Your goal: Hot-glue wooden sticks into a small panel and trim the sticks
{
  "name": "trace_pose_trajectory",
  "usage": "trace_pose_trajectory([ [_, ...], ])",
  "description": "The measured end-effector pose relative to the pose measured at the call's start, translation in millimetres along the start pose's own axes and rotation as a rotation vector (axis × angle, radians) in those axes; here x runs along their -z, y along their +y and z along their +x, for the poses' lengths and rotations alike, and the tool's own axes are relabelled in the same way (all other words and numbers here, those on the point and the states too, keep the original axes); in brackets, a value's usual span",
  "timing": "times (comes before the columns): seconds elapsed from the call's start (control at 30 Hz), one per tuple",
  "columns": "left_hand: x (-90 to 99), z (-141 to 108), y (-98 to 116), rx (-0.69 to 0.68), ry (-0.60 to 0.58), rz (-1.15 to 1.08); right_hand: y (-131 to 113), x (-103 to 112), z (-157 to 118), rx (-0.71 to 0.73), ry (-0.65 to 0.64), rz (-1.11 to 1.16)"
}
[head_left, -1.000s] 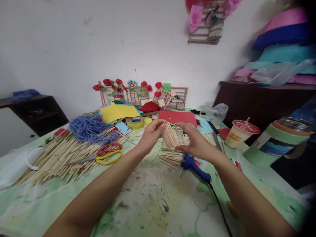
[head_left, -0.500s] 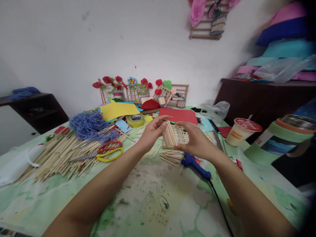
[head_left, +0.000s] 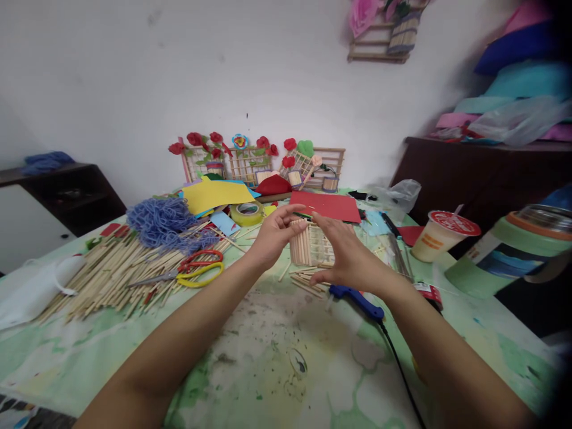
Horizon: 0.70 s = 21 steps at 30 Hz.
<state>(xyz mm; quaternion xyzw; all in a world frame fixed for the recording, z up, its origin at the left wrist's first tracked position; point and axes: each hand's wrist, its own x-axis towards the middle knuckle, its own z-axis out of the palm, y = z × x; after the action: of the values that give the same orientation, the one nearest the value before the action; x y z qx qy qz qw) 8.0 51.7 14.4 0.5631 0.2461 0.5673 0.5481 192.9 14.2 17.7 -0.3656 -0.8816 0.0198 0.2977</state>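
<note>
A small panel of wooden sticks (head_left: pixel 301 245) laid side by side stands at the middle of the table, joined to or leaning on an open lattice of sticks (head_left: pixel 322 247). My left hand (head_left: pixel 277 235) grips the panel's upper left edge, thumb on top; its other fingertips are partly hidden. Spread around the right side of the lattice is my right hand (head_left: pixel 346 253), fingers and thumb wide apart, its thumb low in front. Short cut sticks (head_left: pixel 308 283) lie just below, and a blue glue gun (head_left: pixel 357 302) rests beside them, under the right wrist.
At left are a heap of long sticks (head_left: pixel 102 280), blue yarn (head_left: pixel 158 220) and scissors (head_left: pixel 199 271). Yellow paper (head_left: pixel 217 196), a tape roll (head_left: pixel 246 213) and red paper (head_left: pixel 328 205) lie behind. A lidded cup (head_left: pixel 440 238) and green flask (head_left: pixel 504 253) stand at right.
The stick panel has gone from tilted to more upright. My right thumb has come off its lower edge and the right hand has spread wider. The view has shifted slightly.
</note>
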Motion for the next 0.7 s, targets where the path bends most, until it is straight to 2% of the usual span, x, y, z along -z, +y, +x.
trace_pose_trajectory([
  [0.53, -2.1, -0.1, -8.9, -0.041, -0.045, 0.037, -4.3, -0.5, 2.6, -0.046, 0.008, 0.017],
  [0.6, -4.0, -0.9, -8.2, -0.019, -0.014, -0.031, -4.6, -0.1, 3.2, -0.04, 0.026, 0.029],
  [0.7, -7.9, -3.4, -5.2, 0.1, 0.005, -0.169, -5.0, 0.8, 4.3, -0.04, 0.069, 0.046],
])
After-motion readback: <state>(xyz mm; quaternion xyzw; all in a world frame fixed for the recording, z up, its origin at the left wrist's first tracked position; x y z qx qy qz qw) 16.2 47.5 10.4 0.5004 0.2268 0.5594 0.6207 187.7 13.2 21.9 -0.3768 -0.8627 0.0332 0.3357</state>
